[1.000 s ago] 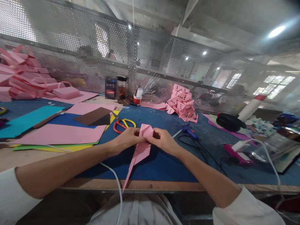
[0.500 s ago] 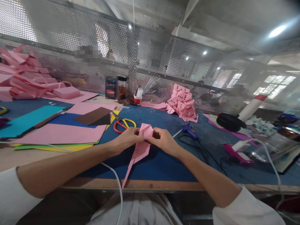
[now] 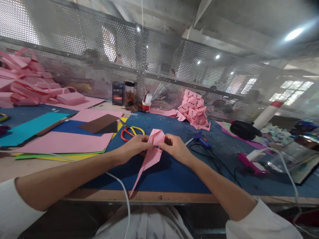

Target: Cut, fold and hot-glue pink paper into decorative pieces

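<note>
A folded piece of pink paper [image 3: 152, 156] with a long pointed tail hangs between both my hands above the blue mat [image 3: 174, 172]. My left hand [image 3: 133, 147] pinches its upper left edge with curled fingers. My right hand [image 3: 175, 147] pinches the upper right part, fingers closed on the fold. The paper's tip reaches down to the table's wooden front edge [image 3: 174, 197].
Red and yellow scissors [image 3: 129, 132] lie just behind my left hand. Sheets of pink, teal, brown and yellow paper [image 3: 64, 141] cover the left. A heap of pink cut pieces [image 3: 193, 111], a blue glue gun [image 3: 201, 139], cables and a black object [image 3: 243, 129] lie right. A perforated metal screen [image 3: 159, 63] closes the back.
Both hands have lifted the pink paper slightly and turned its top fold; the tail has swung a little. Everything else on the table stays put.
</note>
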A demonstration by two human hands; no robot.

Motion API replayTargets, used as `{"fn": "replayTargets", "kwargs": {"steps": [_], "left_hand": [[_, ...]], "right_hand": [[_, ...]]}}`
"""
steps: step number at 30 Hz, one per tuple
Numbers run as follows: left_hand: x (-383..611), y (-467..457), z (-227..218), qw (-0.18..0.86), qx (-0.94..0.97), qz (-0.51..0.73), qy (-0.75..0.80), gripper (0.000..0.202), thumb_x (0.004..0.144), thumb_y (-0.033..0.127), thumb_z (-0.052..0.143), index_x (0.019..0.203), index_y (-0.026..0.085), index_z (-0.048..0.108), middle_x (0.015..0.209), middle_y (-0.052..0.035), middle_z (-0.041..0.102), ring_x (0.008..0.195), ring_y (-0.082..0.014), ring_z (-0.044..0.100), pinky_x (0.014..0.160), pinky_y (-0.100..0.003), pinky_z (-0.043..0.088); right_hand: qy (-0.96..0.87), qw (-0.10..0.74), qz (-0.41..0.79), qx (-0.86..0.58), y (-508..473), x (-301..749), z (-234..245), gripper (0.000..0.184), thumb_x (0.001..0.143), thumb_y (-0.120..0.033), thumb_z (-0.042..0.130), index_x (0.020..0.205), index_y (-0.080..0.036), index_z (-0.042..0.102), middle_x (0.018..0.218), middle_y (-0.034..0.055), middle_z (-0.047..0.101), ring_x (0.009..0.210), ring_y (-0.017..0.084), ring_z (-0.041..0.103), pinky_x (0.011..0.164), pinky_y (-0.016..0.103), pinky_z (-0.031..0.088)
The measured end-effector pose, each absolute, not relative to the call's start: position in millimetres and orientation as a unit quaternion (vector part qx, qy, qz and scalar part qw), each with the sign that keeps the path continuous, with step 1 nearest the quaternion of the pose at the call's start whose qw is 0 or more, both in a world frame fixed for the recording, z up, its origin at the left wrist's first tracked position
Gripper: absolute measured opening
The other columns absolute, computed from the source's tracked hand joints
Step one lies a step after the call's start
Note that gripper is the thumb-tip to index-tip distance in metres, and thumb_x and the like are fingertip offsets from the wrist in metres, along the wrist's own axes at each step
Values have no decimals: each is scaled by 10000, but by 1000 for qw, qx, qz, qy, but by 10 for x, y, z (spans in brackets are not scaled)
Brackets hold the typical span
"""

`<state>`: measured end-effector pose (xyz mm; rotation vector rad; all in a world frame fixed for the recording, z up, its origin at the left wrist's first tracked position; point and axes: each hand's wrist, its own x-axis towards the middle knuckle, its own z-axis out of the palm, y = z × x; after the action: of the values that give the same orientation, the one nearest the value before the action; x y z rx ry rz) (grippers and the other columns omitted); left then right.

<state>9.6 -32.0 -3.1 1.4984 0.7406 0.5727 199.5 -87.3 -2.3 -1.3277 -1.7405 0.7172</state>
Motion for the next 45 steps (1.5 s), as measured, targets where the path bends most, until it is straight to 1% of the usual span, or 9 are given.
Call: {"fn": "replayTargets", "kwargs": {"steps": [3,7,13,18,27,31,36,39,45], "left_hand": [[95,-337,-6,630,660,253,323,197,712,280,666,867,161,692,796,-23,707,702,-155,641,619,-236,482],[101,-355,8,604,681,257,325,231,718,300,650,900,165,694,806,-15,706,711,-158,635,621,-230,461],[110,-350,-3,569,708,264,324,243,719,313,633,889,145,677,826,-12,694,731,-160,624,625,-227,432],[110,-338,-20,560,713,268,326,256,726,324,629,901,142,671,845,-19,686,742,-165,611,616,-224,418],[121,-345,-31,576,709,258,315,331,731,322,639,1003,141,689,888,-36,705,781,-185,633,651,-241,439],[146,-311,-100,562,719,277,300,318,706,329,653,959,141,695,921,-46,720,853,-223,649,706,-265,472],[169,-320,-110,522,737,291,316,298,666,322,659,900,143,703,809,-40,717,882,-267,649,701,-289,496],[167,-333,-97,508,744,295,319,271,664,315,655,866,138,698,780,-34,710,859,-265,652,688,-284,496],[139,-311,-121,513,747,296,301,238,722,310,629,876,133,671,856,-34,704,862,-235,651,720,-274,484]], "right_hand": [[-683,417,314,-511,-863,1996,-35,210,827,-349,611,862,-142,611,791,23,663,739,156,618,665,250,460],[-695,398,331,-498,-837,2011,-87,239,840,-332,582,957,-131,640,876,37,675,783,159,606,697,251,453],[-699,382,331,-506,-829,2014,-97,249,840,-351,585,868,-114,654,769,16,640,687,133,560,610,222,407],[-711,372,310,-510,-829,1995,-113,268,837,-337,577,942,-109,674,808,23,656,702,138,560,631,229,413],[-722,368,286,-512,-840,1977,-137,267,843,-338,562,939,-113,670,832,31,665,722,149,565,652,237,421],[-716,361,289,-523,-825,1956,-149,227,823,-306,558,888,-117,665,793,23,646,699,144,550,634,232,412],[-699,365,285,-545,-798,1918,-188,173,765,-275,568,803,-127,649,722,0,600,655,130,509,605,223,392],[-696,371,280,-547,-798,1900,-192,155,747,-270,566,774,-133,633,700,-10,576,640,124,492,586,218,379],[-687,386,307,-534,-794,1908,-168,168,736,-255,564,829,-130,626,758,3,612,681,136,526,610,223,398]]}}
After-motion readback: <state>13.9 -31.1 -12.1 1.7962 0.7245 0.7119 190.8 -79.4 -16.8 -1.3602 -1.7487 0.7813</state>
